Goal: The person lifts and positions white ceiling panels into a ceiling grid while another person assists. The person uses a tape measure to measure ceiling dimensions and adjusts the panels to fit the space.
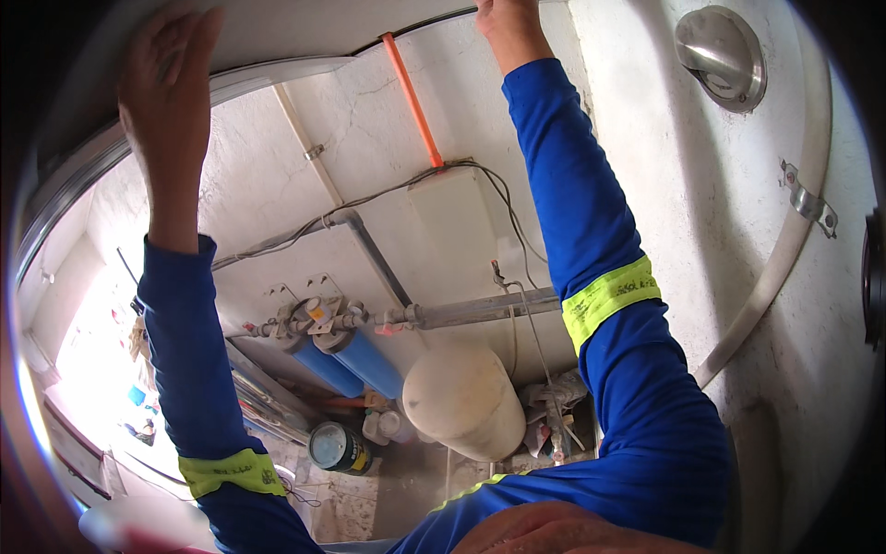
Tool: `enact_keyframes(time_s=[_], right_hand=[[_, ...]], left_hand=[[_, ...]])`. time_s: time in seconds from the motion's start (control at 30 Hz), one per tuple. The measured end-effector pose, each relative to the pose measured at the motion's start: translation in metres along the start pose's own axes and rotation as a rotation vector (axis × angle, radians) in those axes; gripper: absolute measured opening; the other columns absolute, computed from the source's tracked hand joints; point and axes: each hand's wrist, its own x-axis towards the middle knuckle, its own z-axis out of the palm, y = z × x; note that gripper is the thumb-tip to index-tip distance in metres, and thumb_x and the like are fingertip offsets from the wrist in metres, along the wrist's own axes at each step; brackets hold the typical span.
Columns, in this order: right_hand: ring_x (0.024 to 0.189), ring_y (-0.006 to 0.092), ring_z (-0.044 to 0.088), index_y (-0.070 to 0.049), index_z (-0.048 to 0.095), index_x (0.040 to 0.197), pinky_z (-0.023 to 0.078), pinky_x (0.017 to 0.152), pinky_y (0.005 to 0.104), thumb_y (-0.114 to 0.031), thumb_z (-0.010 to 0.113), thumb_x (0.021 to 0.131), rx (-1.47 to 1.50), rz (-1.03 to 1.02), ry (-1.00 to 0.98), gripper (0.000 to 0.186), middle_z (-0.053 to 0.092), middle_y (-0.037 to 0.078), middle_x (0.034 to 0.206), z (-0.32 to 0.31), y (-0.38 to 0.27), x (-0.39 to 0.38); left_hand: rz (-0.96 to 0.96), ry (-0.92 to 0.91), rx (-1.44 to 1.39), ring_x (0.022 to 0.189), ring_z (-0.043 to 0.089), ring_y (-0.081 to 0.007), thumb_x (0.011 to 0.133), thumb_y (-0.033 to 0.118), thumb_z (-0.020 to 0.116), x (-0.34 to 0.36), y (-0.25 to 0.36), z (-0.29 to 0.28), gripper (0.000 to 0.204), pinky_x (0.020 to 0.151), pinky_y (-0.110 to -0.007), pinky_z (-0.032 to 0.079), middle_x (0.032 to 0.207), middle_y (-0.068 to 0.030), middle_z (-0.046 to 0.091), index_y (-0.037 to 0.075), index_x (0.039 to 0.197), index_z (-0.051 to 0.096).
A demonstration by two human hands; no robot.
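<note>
Both my arms reach upward in blue sleeves with yellow-green bands. My left hand is raised against a pale overhead panel with a curved edge. Its thumb stands apart from the loosely bent fingers, and nothing shows between them. At the top edge of the picture, my right hand is beside the panel's dark rim. Its fingers are cut off by the frame, so their grip is hidden. An orange conduit runs down the wall between my arms.
Below are blue filter housings, a large off-white tank, a dark bucket and a grey pipe. Black cables cross the wall. On the right are a round metal fixture and a pale clamped pipe.
</note>
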Motion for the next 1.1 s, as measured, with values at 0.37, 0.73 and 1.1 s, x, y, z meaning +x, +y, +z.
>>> enact_keyframes(time_s=[0.37, 0.73, 1.1], right_hand=[[0.158, 0.0317, 0.019, -0.01, 0.009, 0.166, 0.013, 0.129, 0.0508, 0.018, 0.055, 0.079, -1.002, -0.94, -0.083, 0.103, 0.016, 0.017, 0.172, -0.031, 0.006, 0.032], [0.156, 0.0336, 0.017, -0.015, -0.014, 0.165, 0.039, 0.114, 0.055, -0.071, 0.076, 0.079, -0.01, 0.0, 0.091, 0.137, 0.01, 0.011, 0.173, 0.011, -0.024, 0.029], [0.154, 0.0336, 0.025, -0.014, -0.014, 0.165, 0.042, 0.113, 0.0515, -0.064, 0.077, 0.084, -0.122, -0.316, -0.106, 0.131, 0.016, 0.015, 0.171, -0.011, -0.027, 0.003]], left_hand=[[-0.173, -0.231, -0.194, 0.121, 0.059, -0.0218, 0.099, 0.021, 0.073, 0.021, -0.007, 0.02, 0.045, 0.101, -0.034, 0.049, 0.126, -0.0141, 0.062, -0.003, 0.132, 0.055], [-0.248, -0.247, -0.216, 0.11, 0.061, -0.0184, 0.101, 0.034, 0.07, 0.044, -0.01, 0.013, 0.043, 0.099, -0.033, 0.049, 0.113, -0.0097, 0.066, -0.001, 0.125, 0.059], [-0.177, -0.264, -0.086, 0.128, 0.062, -0.0174, 0.099, 0.045, 0.068, 0.042, -0.027, -0.005, 0.05, 0.113, -0.03, 0.039, 0.13, -0.0067, 0.071, 0.01, 0.135, 0.065]])
